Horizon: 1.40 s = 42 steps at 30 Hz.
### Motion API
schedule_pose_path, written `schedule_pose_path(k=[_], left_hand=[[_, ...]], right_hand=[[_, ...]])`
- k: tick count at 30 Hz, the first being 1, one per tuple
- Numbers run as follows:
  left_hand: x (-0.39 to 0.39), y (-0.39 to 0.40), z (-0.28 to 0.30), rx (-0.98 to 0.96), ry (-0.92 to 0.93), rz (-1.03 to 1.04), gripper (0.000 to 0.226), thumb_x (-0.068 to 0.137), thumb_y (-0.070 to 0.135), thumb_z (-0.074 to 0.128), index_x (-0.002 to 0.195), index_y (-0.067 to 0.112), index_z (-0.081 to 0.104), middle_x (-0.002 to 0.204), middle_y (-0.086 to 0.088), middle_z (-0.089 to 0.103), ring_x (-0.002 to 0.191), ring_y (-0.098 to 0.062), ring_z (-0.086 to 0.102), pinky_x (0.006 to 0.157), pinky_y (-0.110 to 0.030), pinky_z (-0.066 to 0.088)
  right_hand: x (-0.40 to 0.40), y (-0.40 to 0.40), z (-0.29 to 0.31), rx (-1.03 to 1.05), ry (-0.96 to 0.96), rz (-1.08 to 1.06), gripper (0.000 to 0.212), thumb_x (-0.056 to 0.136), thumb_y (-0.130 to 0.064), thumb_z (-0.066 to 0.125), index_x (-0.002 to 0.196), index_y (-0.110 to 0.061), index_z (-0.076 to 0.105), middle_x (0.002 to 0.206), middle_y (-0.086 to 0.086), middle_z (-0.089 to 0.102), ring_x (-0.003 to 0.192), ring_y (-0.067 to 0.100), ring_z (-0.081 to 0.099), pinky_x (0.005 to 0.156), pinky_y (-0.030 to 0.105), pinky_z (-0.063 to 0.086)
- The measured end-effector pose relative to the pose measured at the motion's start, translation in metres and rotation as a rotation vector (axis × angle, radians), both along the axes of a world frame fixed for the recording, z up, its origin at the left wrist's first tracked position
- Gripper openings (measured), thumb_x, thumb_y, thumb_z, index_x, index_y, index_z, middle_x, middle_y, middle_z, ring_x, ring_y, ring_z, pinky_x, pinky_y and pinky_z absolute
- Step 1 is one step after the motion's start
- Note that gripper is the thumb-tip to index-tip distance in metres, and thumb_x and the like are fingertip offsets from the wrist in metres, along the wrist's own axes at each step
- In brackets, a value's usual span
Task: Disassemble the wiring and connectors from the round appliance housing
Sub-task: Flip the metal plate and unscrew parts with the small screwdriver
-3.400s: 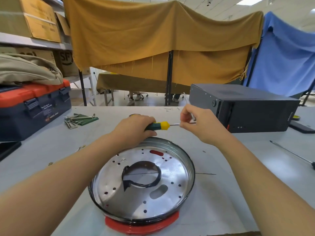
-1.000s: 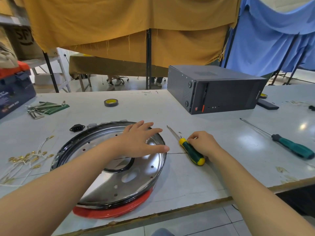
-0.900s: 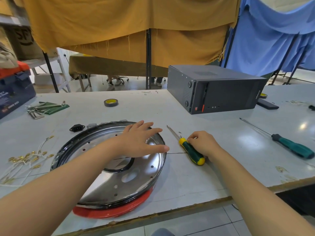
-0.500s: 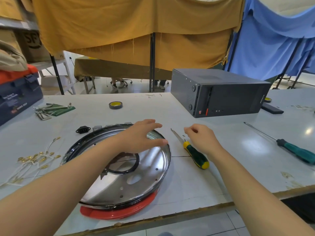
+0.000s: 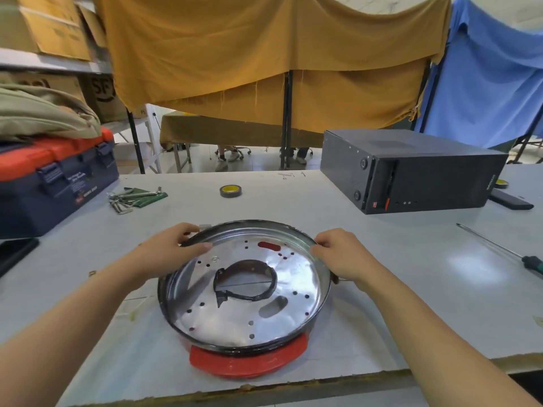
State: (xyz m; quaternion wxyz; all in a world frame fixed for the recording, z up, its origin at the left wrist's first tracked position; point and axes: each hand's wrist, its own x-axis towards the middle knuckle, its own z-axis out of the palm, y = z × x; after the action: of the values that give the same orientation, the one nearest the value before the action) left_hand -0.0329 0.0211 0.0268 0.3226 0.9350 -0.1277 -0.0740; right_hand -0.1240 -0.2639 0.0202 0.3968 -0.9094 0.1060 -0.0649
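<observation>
Housing: round appliance housing [image 5: 244, 292] lies open side up on the desk [image 5: 411, 289], near its front edge, on a red base [image 5: 249, 362]; shiny perforated floor with a dark ring part [image 5: 246, 284] at the centre.
Room: mustard cloth [image 5: 264, 54] and blue cloth [image 5: 493, 77] hang behind; boxes on a shelf at far left.
Desk items: black computer case [image 5: 411, 168] at back right; blue toolbox with orange lid [image 5: 53, 177] at left, cut off by the frame.
Left hand: left hand [image 5: 170, 251] grips the housing's far-left rim, thumb inside, fingers curled over the outside.
Right hand: right hand [image 5: 340, 257] grips the right rim; its fingertips are hidden behind the wall.
Small things: hex keys [image 5: 129, 198], tape roll [image 5: 230, 190].
Cut off: green-handled screwdriver [image 5: 499, 251], handle leaving the right edge.
</observation>
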Motion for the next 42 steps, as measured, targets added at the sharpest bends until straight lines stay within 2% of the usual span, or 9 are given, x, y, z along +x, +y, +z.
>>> schedule_pose_path(k=[2, 6, 10, 16, 21, 24, 28, 38, 42], left_hand=[[0.002, 0.004, -0.004, -0.166, 0.098, 0.047, 0.046, 0.083, 0.065, 0.049, 0.115, 0.033, 0.058, 0.116, 0.005, 0.063, 0.106, -0.019, 0.058, 0.098, -0.040, 0.044], [0.004, 0.005, -0.005, -0.469, 0.304, 0.131, 0.067, 0.088, 0.070, 0.027, 0.091, 0.020, 0.071, 0.086, -0.004, 0.075, 0.085, -0.024, 0.067, 0.080, -0.038, 0.054], [0.012, 0.003, -0.002, -0.586, 0.414, 0.109, 0.067, 0.091, 0.067, 0.025, 0.098, 0.015, 0.068, 0.090, -0.007, 0.074, 0.073, -0.021, 0.064, 0.068, -0.033, 0.051], [0.019, -0.012, -0.006, -0.180, 0.147, 0.002, 0.013, 0.089, 0.028, 0.061, 0.099, 0.025, 0.070, 0.100, 0.001, 0.070, 0.079, -0.012, 0.061, 0.062, -0.019, 0.047], [0.026, -0.031, -0.009, -0.055, 0.015, -0.050, 0.012, 0.083, 0.018, 0.067, 0.091, 0.026, 0.072, 0.095, -0.003, 0.071, 0.096, -0.019, 0.063, 0.086, -0.029, 0.050], [0.030, -0.039, -0.011, -0.020, -0.022, -0.057, 0.012, 0.084, 0.016, 0.066, 0.089, 0.027, 0.071, 0.093, -0.004, 0.070, 0.091, -0.022, 0.064, 0.075, -0.023, 0.048], [0.034, -0.041, -0.010, 0.045, -0.056, -0.088, 0.013, 0.085, 0.016, 0.064, 0.091, 0.025, 0.072, 0.086, 0.004, 0.065, 0.077, -0.009, 0.057, 0.057, -0.008, 0.039], [0.037, -0.044, -0.010, 0.024, -0.037, -0.091, 0.014, 0.086, 0.016, 0.064, 0.085, 0.028, 0.069, 0.086, 0.005, 0.065, 0.081, -0.013, 0.059, 0.063, -0.016, 0.044], [0.037, -0.044, -0.011, 0.014, -0.026, -0.084, 0.015, 0.086, 0.016, 0.064, 0.082, 0.030, 0.069, 0.087, 0.003, 0.065, 0.082, -0.016, 0.060, 0.064, -0.018, 0.044]], right_hand=[[0.000, -0.003, 0.003, 0.020, -0.039, -0.018, 0.022, 0.088, -0.003, 0.048, 0.072, 0.011, 0.056, 0.056, 0.012, 0.048, 0.028, 0.011, 0.042, 0.034, 0.019, 0.035], [0.005, -0.013, 0.010, 0.058, -0.135, -0.094, 0.023, 0.087, -0.002, 0.048, 0.075, 0.016, 0.054, 0.053, 0.015, 0.049, 0.028, 0.013, 0.045, 0.034, 0.019, 0.035], [0.018, -0.031, 0.014, 0.249, -0.210, -0.223, 0.019, 0.086, -0.002, 0.049, 0.080, 0.013, 0.060, 0.053, 0.014, 0.053, 0.033, 0.017, 0.050, 0.038, 0.023, 0.042], [0.047, -0.043, 0.013, 0.641, -0.147, -0.305, 0.009, 0.092, 0.000, 0.050, 0.085, -0.002, 0.056, 0.054, 0.015, 0.060, 0.037, 0.019, 0.060, 0.040, 0.025, 0.051], [0.071, -0.040, 0.004, 0.843, -0.114, -0.340, 0.011, 0.095, -0.002, 0.049, 0.105, 0.002, 0.047, 0.080, 0.020, 0.054, 0.044, 0.025, 0.062, 0.038, 0.026, 0.052], [0.083, -0.043, 0.001, 0.889, -0.107, -0.358, 0.021, 0.097, -0.004, 0.048, 0.116, 0.003, 0.043, 0.084, 0.022, 0.054, 0.058, 0.031, 0.062, 0.037, 0.027, 0.052], [0.090, -0.060, -0.004, 0.807, -0.123, -0.419, 0.030, 0.097, -0.007, 0.049, 0.124, 0.004, 0.043, 0.084, 0.019, 0.052, 0.055, 0.029, 0.060, 0.038, 0.028, 0.052], [0.094, -0.078, -0.021, 0.878, -0.110, -0.478, 0.016, 0.098, -0.009, 0.050, 0.110, 0.001, 0.047, 0.078, 0.015, 0.052, 0.059, 0.026, 0.057, 0.036, 0.026, 0.051], [0.099, -0.080, -0.023, 0.898, -0.095, -0.461, 0.017, 0.098, -0.012, 0.052, 0.109, 0.000, 0.049, 0.080, 0.013, 0.051, 0.063, 0.026, 0.058, 0.044, 0.029, 0.056]])
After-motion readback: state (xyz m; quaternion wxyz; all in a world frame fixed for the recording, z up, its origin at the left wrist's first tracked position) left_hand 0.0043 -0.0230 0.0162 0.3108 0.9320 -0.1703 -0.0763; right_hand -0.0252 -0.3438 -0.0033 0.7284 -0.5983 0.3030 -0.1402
